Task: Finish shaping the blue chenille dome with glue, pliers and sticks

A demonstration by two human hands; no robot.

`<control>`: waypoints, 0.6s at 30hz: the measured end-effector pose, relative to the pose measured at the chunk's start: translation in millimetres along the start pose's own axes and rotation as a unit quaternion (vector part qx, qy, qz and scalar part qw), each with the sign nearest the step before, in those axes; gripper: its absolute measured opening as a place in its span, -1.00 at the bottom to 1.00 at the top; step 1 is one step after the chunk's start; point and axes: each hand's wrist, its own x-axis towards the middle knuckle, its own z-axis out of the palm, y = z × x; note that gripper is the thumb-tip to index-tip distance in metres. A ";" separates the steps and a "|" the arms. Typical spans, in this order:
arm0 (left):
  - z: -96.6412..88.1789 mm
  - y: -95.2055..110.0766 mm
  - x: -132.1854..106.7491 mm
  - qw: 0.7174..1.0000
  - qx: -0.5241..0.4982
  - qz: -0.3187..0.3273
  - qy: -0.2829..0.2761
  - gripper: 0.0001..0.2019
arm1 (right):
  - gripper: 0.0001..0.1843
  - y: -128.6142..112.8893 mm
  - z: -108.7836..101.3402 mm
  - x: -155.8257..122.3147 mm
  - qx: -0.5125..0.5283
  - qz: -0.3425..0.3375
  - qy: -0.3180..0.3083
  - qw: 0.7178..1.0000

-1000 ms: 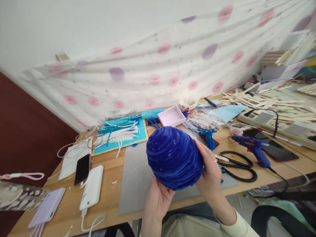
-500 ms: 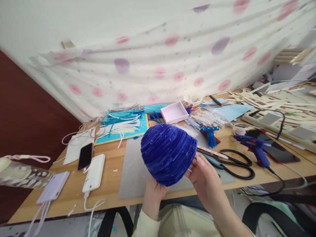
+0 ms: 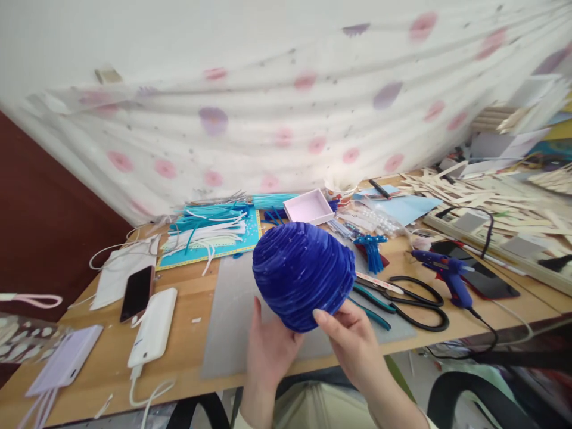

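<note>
A deep blue dome (image 3: 304,274), like a small hat or upturned bowl wound in rows of fuzzy pipe cleaner, is held up over the grey cutting mat (image 3: 223,322). My right hand (image 3: 351,339) grips its near right rim, thumb on the outside and fingers curled underneath. My left hand (image 3: 272,345) supports it from below on the left; its thumb stands up apart from the dome and the other fingers are partly hidden beneath. Right of the dome lie black-handled scissors (image 3: 422,307) and teal-handled pliers (image 3: 375,295).
Teal and white pipe cleaners (image 3: 210,223) lie on a blue board behind left. Behind the dome stands a pale pink box (image 3: 308,208). A blue glue gun (image 3: 447,274) rests on the right beside a dark tablet (image 3: 487,277). A phone (image 3: 136,293) and white power bank (image 3: 152,328) lie left.
The dome has turned and tilted in my hands. My right hand has shifted from its right edge to the near rim, thumb now outside; my left thumb has come into sight.
</note>
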 end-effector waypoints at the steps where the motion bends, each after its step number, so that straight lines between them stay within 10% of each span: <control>1: 3.7 -3.2 -4.6 0.999 -0.030 -0.033 -0.021 -0.42 | -0.79 3.3 -1.2 0.3 -0.045 -0.023 0.004 0.999; 5: 10.3 -23.9 -18.6 0.982 -0.162 -0.087 -0.041 -0.66 | -0.71 7.2 -4.1 2.5 -0.227 -0.143 0.010 0.963; 11: 25.0 -26.5 -15.2 0.964 0.066 0.167 0.197 -0.04 | -0.79 21.1 -14.0 9.2 -0.340 -0.299 -0.025 0.891; 18: 74.9 15.1 -28.1 0.896 0.192 0.341 0.208 0.20 | -0.85 70.6 -47.3 5.6 -0.256 -0.225 -0.051 0.939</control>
